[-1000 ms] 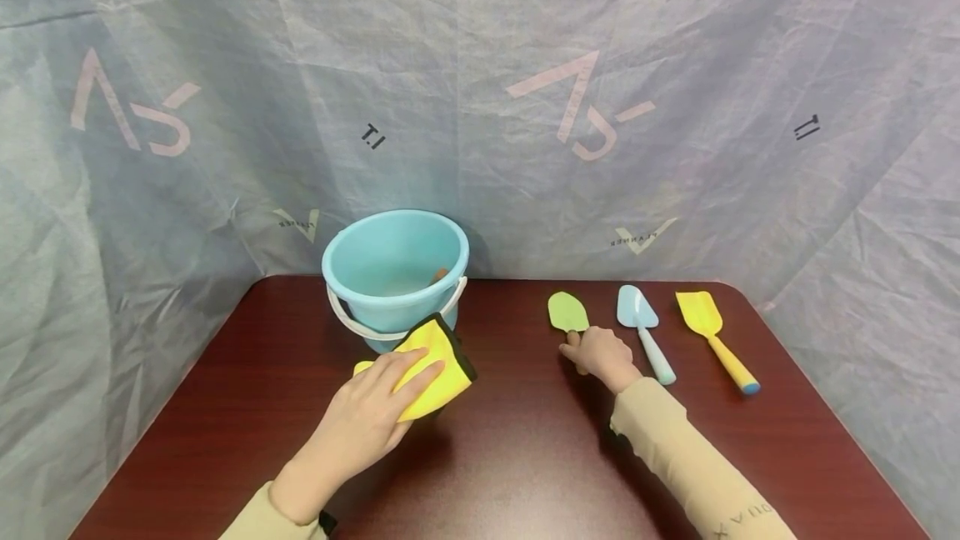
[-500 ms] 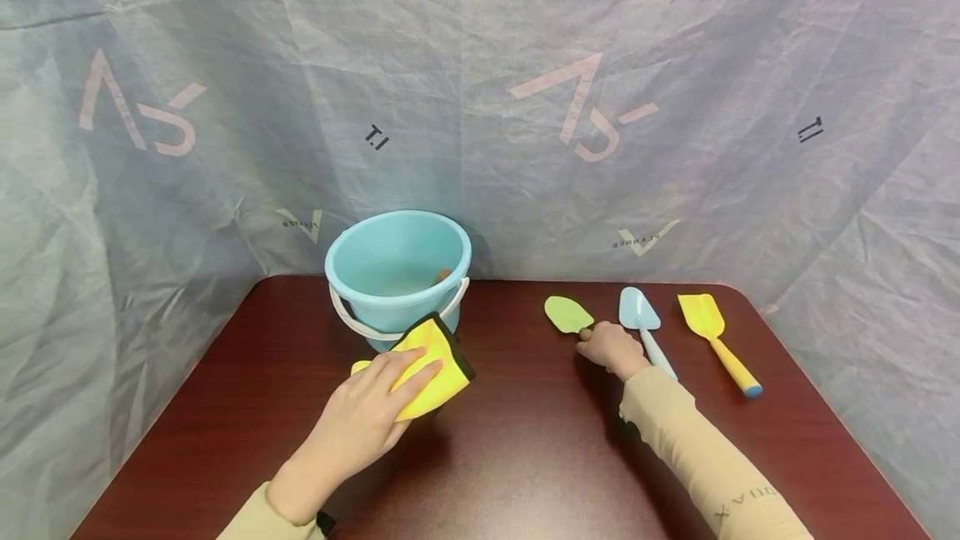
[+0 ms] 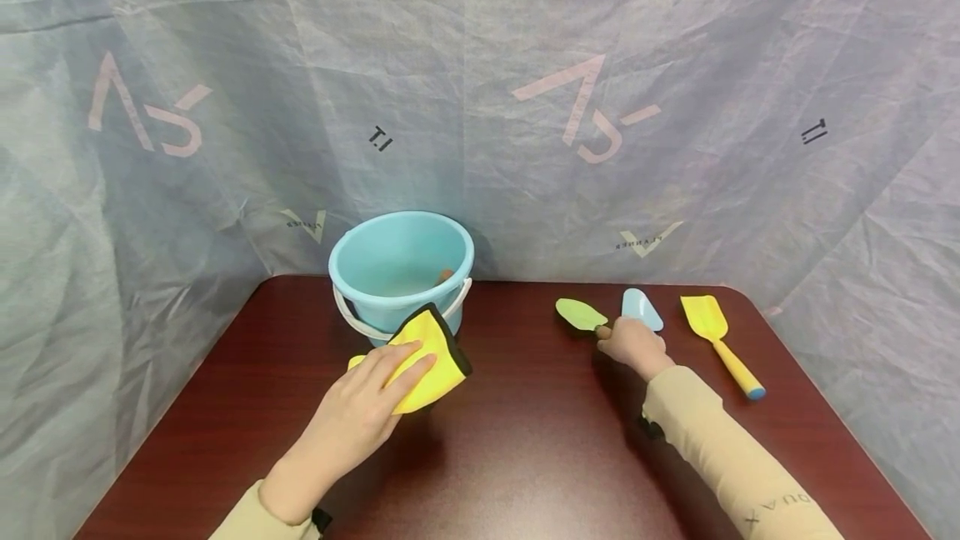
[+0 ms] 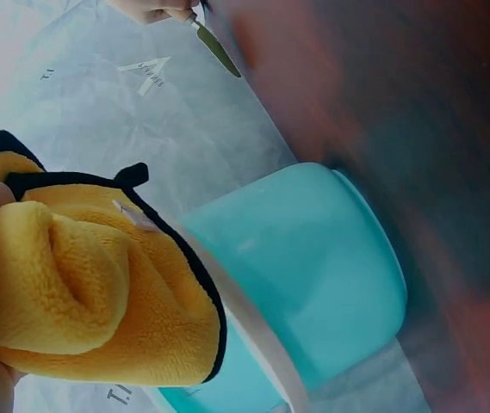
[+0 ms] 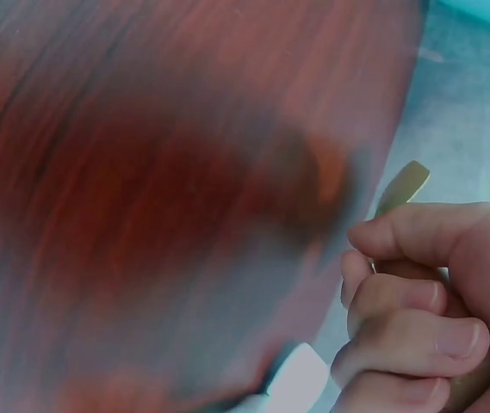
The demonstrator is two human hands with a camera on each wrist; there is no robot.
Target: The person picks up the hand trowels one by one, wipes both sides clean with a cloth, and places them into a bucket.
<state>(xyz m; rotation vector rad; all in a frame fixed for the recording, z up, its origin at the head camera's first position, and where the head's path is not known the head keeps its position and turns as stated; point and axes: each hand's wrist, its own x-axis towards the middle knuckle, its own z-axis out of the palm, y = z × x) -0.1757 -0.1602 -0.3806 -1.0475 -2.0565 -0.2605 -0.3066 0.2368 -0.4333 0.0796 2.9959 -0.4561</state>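
Observation:
My left hand [image 3: 358, 407] grips a folded yellow cloth [image 3: 435, 367] with black edging, just in front of a light blue bucket [image 3: 397, 302]. In the left wrist view the cloth [image 4: 141, 297] is fluffy and bunched up, with the white bucket handle [image 4: 257, 335] beyond it. On the right, my right hand [image 3: 636, 347] has its fingers curled round the handle of a small green shovel [image 3: 581, 314], whose blade points left. Seen from the right wrist, the shovel blade [image 5: 406, 184] sticks out past the thumb; the fingers mostly hide its handle.
Behind my right hand lies a light blue shovel [image 3: 640, 307], its handle covered by the hand. A yellow shovel [image 3: 706, 319] with a blue-tipped handle lies farther right. Something brown [image 3: 445, 277] shows inside the bucket. A grey cloth backdrop [image 3: 480, 107] encloses the dark red table [image 3: 517, 448].
My right hand has moved right with the green shovel, whose blade has swung round to point left. It now covers the light blue shovel's handle. My left hand still holds the cloth, nearly in place.

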